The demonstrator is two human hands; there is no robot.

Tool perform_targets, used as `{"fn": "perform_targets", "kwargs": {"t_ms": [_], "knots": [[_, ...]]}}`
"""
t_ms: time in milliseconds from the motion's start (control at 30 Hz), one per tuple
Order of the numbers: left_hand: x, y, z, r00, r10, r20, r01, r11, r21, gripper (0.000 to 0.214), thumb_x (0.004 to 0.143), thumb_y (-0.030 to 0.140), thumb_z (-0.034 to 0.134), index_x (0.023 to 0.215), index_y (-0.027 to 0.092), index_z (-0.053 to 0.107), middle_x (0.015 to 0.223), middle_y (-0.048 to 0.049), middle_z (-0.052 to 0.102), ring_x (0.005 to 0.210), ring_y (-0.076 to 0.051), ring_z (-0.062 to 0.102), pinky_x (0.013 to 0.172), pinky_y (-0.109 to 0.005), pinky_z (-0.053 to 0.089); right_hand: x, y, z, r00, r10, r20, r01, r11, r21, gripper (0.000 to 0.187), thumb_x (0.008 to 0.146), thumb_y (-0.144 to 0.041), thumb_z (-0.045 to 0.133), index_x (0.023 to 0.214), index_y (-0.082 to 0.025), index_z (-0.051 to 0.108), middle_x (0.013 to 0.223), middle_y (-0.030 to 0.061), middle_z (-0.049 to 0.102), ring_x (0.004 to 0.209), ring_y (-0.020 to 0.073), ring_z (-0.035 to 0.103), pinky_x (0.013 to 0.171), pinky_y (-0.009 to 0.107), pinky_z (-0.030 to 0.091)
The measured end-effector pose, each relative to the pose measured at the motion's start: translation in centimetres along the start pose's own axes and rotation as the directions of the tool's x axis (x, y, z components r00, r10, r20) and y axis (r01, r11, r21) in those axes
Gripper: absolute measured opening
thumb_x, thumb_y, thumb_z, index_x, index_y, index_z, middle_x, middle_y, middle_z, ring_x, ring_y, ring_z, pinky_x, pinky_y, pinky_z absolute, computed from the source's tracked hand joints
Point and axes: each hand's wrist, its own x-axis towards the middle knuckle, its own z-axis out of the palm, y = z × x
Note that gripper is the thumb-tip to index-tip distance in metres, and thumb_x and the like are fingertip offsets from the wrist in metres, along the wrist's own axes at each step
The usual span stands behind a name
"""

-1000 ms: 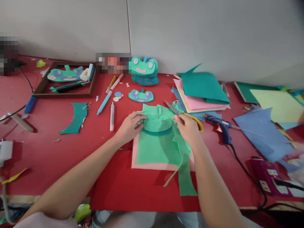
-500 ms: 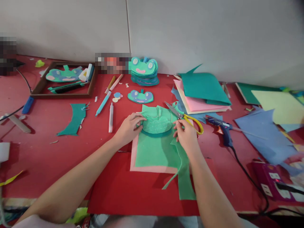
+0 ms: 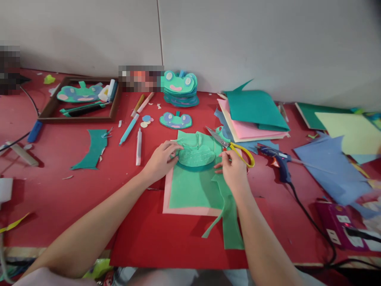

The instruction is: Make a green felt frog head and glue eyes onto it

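Observation:
My left hand [image 3: 160,159] pinches the left edge of a light-green felt frog-head cutout [image 3: 195,155], which has a shiny, patchy surface. Under its lower rim shows a darker teal layer [image 3: 195,168]. My right hand [image 3: 235,169] is at the cutout's right edge, its fingers slightly bent and apart; whether they touch the felt is hard to tell. Beneath lie a light-green felt sheet [image 3: 193,190] and a pink sheet [image 3: 167,202]. Yellow-handled scissors [image 3: 222,139] rest just beyond my right hand. Green felt offcuts [image 3: 232,226] hang below it.
A finished frog face [image 3: 176,120] and a stack of frog faces [image 3: 180,89] are behind. Markers [image 3: 139,147] and a wooden tray [image 3: 79,120] lie left. Folded felt [image 3: 256,111], a glue gun [image 3: 278,159] with its cord, and a purple power strip [image 3: 339,226] are on the right.
My right hand has shifted slightly down and left along the cutout's right edge, its fingers straighter. The left hand keeps its place on the cutout.

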Motion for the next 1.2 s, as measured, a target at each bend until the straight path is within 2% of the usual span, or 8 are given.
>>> {"fn": "perform_targets", "kwargs": {"t_ms": [333, 500, 633, 733, 867, 967, 1100, 1200], "knots": [[0.1, 0.0, 0.1, 1.0, 0.009, -0.011, -0.009, 1.0, 0.022, 0.028, 0.077, 0.007, 0.051, 0.101, 0.019, 0.058, 0.107, -0.0076, 0.053, 0.083, -0.014, 0.053, 0.082, -0.034, 0.046, 0.0, -0.2, 0.1, 1.0, 0.003, 0.023, -0.003, 1.0, -0.02, 0.02, 0.084, -0.038, 0.039, 0.081, -0.022, 0.052, 0.065, 0.0048, 0.06, 0.051, 0.0194, 0.06, 0.042, 0.029, 0.045], [0.2, -0.1, 0.1, 1.0, -0.005, -0.003, 0.005, 1.0, 0.031, 0.031, 0.076, 0.007, 0.052, 0.104, 0.018, 0.059, 0.107, -0.0085, 0.053, 0.091, -0.017, 0.054, 0.087, -0.036, 0.045, -0.2, -0.1, 0.2, 0.996, -0.09, 0.03, 0.092, 0.99, -0.107, 0.029, 0.083, -0.04, 0.041, 0.093, -0.019, 0.059, 0.062, 0.0028, 0.06, 0.044, 0.0157, 0.054, 0.049, 0.03, 0.044], [0.2, 0.0, 0.1, 1.0, 0.005, -0.01, -0.005, 1.0, 0.028, 0.029, 0.076, 0.007, 0.052, 0.103, 0.017, 0.059, 0.106, -0.0087, 0.053, 0.094, -0.017, 0.053, 0.087, -0.036, 0.045, -0.1, 0.1, 0.5, 0.984, -0.176, -0.004, 0.174, 0.974, -0.143, 0.032, 0.082, -0.044, 0.044, 0.089, -0.017, 0.059, 0.072, 0.0058, 0.062, 0.058, 0.0168, 0.056, 0.058, 0.029, 0.042], [0.2, -0.1, 0.1, 1.0, 0.02, -0.017, -0.02, 0.999, 0.028, 0.029, 0.077, 0.008, 0.052, 0.103, 0.018, 0.059, 0.106, -0.0084, 0.054, 0.094, -0.017, 0.054, 0.087, -0.037, 0.045, 0.1, 0.3, 0.7, 0.988, -0.156, -0.001, 0.155, 0.985, -0.073, 0.033, 0.082, -0.047, 0.044, 0.089, -0.017, 0.056, 0.074, 0.0057, 0.06, 0.059, 0.0159, 0.055, 0.058, 0.028, 0.041], [0.1, -0.2, 0.2, 0.999, 0.026, -0.02, -0.025, 0.999, 0.029, 0.029, 0.077, 0.008, 0.052, 0.103, 0.019, 0.059, 0.107, -0.008, 0.053, 0.09, -0.016, 0.054, 0.086, -0.036, 0.045, 0.3, 0.6, 0.7, 0.995, -0.089, 0.048, 0.086, 0.994, 0.065, 0.032, 0.082, -0.048, 0.046, 0.087, -0.017, 0.054, 0.063, 0.0007, 0.055, 0.05, 0.0126, 0.049, 0.053, 0.026, 0.039], [0.1, -0.2, 0.1, 0.999, 0.025, -0.02, -0.024, 0.999, 0.03, 0.029, 0.077, 0.008, 0.052, 0.103, 0.019, 0.059, 0.107, -0.0079, 0.053, 0.086, -0.015, 0.054, 0.084, -0.035, 0.046, 0.5, 0.8, 0.7, 0.993, -0.098, 0.072, 0.086, 0.985, 0.153, 0.031, 0.081, -0.047, 0.048, 0.091, -0.018, 0.055, 0.061, -0.001, 0.052, 0.047, 0.0108, 0.047, 0.048, 0.024, 0.038], [0.1, -0.1, 0.1, 0.999, 0.028, -0.021, -0.028, 0.999, 0.035, 0.029, 0.077, 0.009, 0.052, 0.103, 0.019, 0.059, 0.107, -0.0081, 0.054, 0.089, -0.016, 0.054, 0.085, -0.036, 0.045, 0.7, 1.2, 0.8, 0.989, -0.127, 0.079, 0.107, 0.971, 0.214, 0.028, 0.079, -0.043, 0.053, 0.091, -0.018, 0.056, 0.066, -0.0002, 0.054, 0.048, 0.0096, 0.047, 0.043, 0.021, 0.036], [0.1, -0.1, 0.2, 0.999, 0.024, -0.023, -0.023, 0.999, 0.026, 0.029, 0.077, 0.008, 0.052, 0.103, 0.019, 0.059, 0.108, -0.0079, 0.053, 0.086, -0.015, 0.054, 0.083, -0.034, 0.046, 0.8, 1.4, 0.7, 0.99, -0.108, 0.096, 0.084, 0.972, 0.219, 0.03, 0.079, -0.044, 0.054, 0.091, -0.017, 0.057, 0.059, -0.0018, 0.052, 0.045, 0.0094, 0.046, 0.039, 0.021, 0.034]]}}
